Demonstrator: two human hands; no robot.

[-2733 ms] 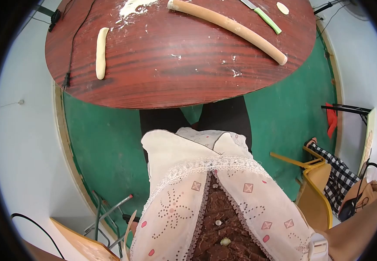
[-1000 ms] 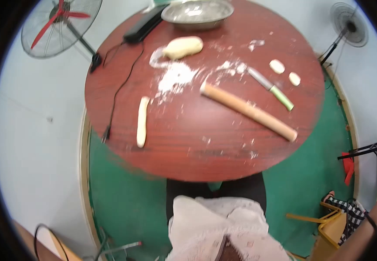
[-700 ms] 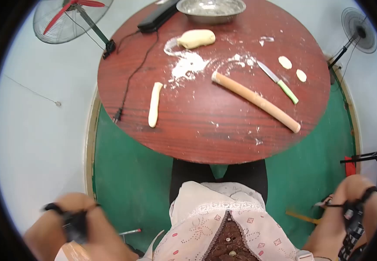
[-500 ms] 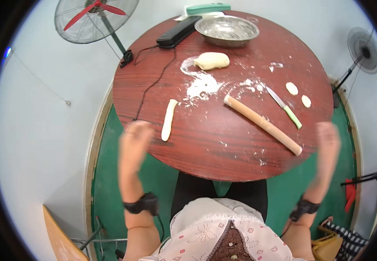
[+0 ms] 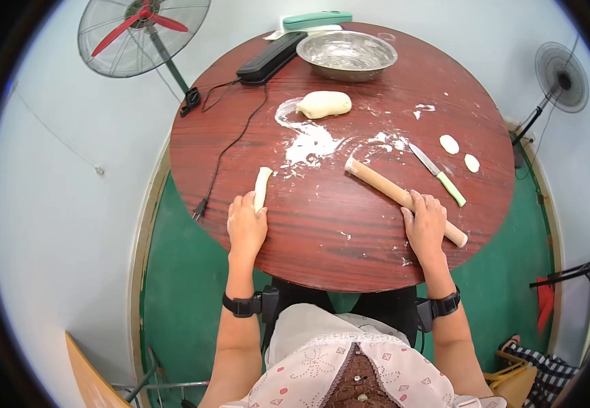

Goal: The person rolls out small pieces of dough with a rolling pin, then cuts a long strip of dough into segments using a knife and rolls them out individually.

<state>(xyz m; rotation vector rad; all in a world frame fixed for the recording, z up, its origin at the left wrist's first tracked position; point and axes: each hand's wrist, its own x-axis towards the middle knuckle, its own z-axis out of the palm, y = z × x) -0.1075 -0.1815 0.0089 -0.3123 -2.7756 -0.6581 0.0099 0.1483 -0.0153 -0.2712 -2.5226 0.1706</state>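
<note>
Left grip [image 5: 246, 224]: palm down, fingers flat and spread open, holding nothing. Fingertips touch the near end of the dough roll [image 5: 263, 185], which lies on the counter [image 5: 335, 238] near its left edge and points away from the person.

Right grip [image 5: 425, 221]: palm down, laid over the near part of the pin [image 5: 383, 185]. The fingers drape across it, but I cannot tell whether they close around it. The pin lies diagonally on the counter's right half. Its far end points at the flour [image 5: 308, 143] and its near end sticks out past the grip, near the counter's edge.

Black bands on both wrists, left [image 5: 240, 304] and right [image 5: 444, 304].

The knife [image 5: 436, 175] with a green handle lies just beyond the pin, roughly parallel to it. Two small dough pieces [image 5: 449, 143] [image 5: 472, 162] lie to the right of the knife, apart from each other. The dough lump [image 5: 323, 104] sits at the far edge of the flour patch, mid-counter.

The metal bowl [image 5: 346, 53] is at the far side, with a black device [image 5: 271, 57] to its left. The device's cable [image 5: 230, 146] runs down the left side to a plug [image 5: 199, 207] just left of the left grip. A teal case [image 5: 316, 19] sits at the far rim, behind the bowl.

Off the counter, a red-bladed fan [image 5: 142, 30] stands far left and a second fan [image 5: 561, 66] far right.
</note>
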